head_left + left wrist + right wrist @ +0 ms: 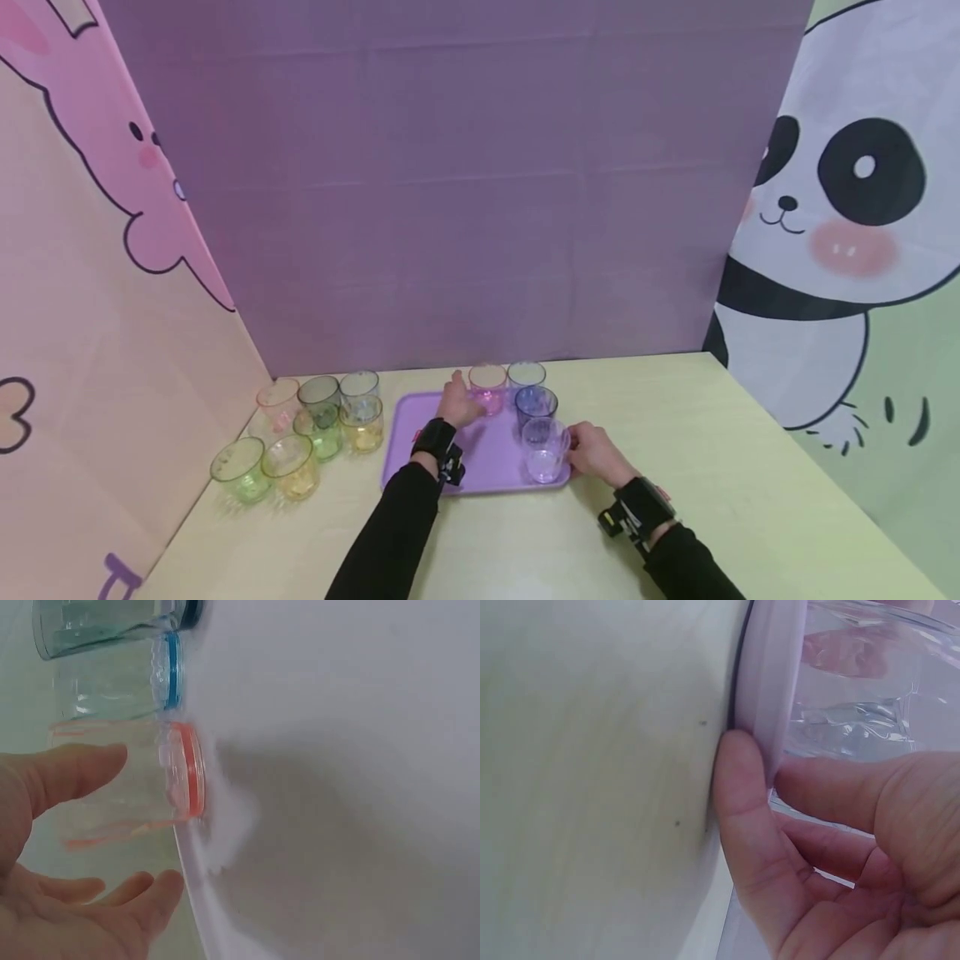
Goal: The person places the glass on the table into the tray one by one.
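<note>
A purple tray (pixel 480 467) bears several drinking glasses. My left hand (pixel 459 403) is at its far side beside a pink glass (pixel 489 402). In the left wrist view that pink glass (pixel 120 780) stands between the parted thumb and fingers, which are not curled round it. At the tray's front right corner my right hand (pixel 596 454) is next to a clear glass (pixel 545 460). The right wrist view has its thumb and a finger pinching the tray rim (pixel 769 682), with the clear glass (pixel 855 690) just inside. A dark blue glass (pixel 536 408) and a pale blue glass (pixel 527 377) stand behind.
Left of the tray, several glasses stand close together on the table, among them a green glass (pixel 243 479), a yellow glass (pixel 294 477) and a grey glass (pixel 320 392). A purple backdrop (pixel 465 183) rises behind the table (pixel 712 450), with printed panels on both sides.
</note>
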### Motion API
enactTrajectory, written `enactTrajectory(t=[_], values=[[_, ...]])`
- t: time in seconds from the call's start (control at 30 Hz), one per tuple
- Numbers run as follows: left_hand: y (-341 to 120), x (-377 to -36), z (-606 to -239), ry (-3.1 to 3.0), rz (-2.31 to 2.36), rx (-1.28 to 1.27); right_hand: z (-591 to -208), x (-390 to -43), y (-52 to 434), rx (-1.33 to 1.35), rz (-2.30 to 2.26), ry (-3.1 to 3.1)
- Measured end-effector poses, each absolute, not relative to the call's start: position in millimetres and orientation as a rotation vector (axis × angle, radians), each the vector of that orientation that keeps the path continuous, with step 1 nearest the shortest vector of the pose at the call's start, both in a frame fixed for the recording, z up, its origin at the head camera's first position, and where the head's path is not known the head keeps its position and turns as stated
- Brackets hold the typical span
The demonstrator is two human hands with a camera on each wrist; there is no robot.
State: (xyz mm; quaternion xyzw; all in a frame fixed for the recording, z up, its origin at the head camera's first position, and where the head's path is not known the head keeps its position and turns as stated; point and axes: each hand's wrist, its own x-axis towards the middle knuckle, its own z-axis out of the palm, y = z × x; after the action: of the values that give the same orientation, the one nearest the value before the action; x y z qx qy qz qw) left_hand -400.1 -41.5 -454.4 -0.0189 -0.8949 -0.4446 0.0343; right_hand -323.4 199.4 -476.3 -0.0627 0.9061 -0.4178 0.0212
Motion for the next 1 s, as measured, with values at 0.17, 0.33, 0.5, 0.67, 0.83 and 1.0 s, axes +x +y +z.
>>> enactTrajectory(t=[0.17,0.33,0.5,0.67,0.83,1.0], values=[[-51,-393,-449,-2.794,-1.271,-0.153,-478,-324,199,-0.192,-1.298,2.799],[-62,-383,-445,-2.818,-1.243,-0.257,-481,-325,201,-0.207,-1.307,2.79],[-74,-374,-440,-2.841,-1.267,-0.309,-481,-326,201,-0.201,-1.322,2.792],[-87,-365,-433,-2.809,-1.212,-0.298,-481,-325,201,-0.178,-1.322,2.768],[-102,-358,-424,-2.729,-1.095,-0.261,-479,-324,200,-0.179,-1.313,2.76],[-118,-356,-421,-2.648,-0.969,-0.193,-476,-324,202,-0.196,-1.299,2.777]])
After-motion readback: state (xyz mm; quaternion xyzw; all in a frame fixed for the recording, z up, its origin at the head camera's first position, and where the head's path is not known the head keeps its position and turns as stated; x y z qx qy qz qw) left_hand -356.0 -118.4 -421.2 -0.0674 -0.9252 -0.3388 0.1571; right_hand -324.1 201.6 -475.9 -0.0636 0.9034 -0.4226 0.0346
